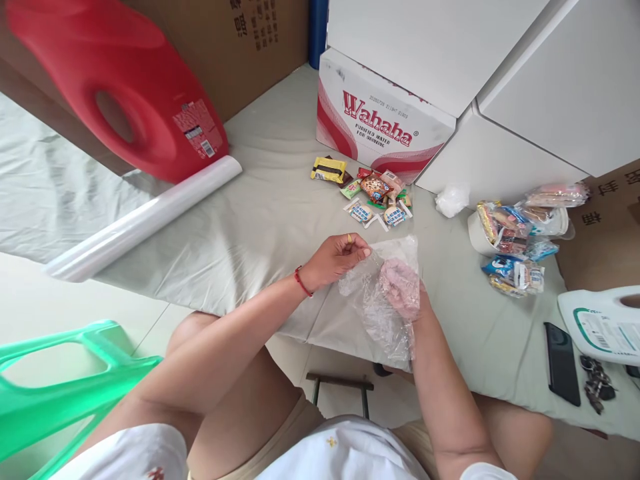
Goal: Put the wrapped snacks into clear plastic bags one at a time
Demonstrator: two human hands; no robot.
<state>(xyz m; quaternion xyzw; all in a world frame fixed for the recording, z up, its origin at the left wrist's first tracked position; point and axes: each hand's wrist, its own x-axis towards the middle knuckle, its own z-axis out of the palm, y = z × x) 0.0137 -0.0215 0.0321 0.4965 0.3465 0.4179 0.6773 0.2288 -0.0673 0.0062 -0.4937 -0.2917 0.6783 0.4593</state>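
Thin-film bag handled at a table. The clear plastic bag [380, 327] is between the 2 hands, near the front edge of the cloth-covered table [280, 240], its lower part hanging crumpled. Left hand [336, 261]: thumb and fingers brought together, pinching the film at the bag's upper left edge. Right hand [423, 304]: largely hidden by the film at the bag's right side; whether its fingers are spread or closed cannot be told. A pinkish, folded shape [400, 288] shows at the same spot — the hand seen through the plastic or something it holds, which of the 2 is not clear.

Handling (judged from appearance): the bag should weigh almost nothing and offer no stiffness, so that it folds, clings to itself and follows any pull. Its glossy surface probably slides under a loose touch; the film likely bears a gentle tug, yet may stretch or tear under a sharp one. Best hold: a light but firm pinch on the edge, 1 hand at each side, rather than a fist on the wrinkled middle — there the layers would bunch. Beyond the bag lie wrapped snacks [377, 190]; a shiny pale roll [150, 220] lies to the left.
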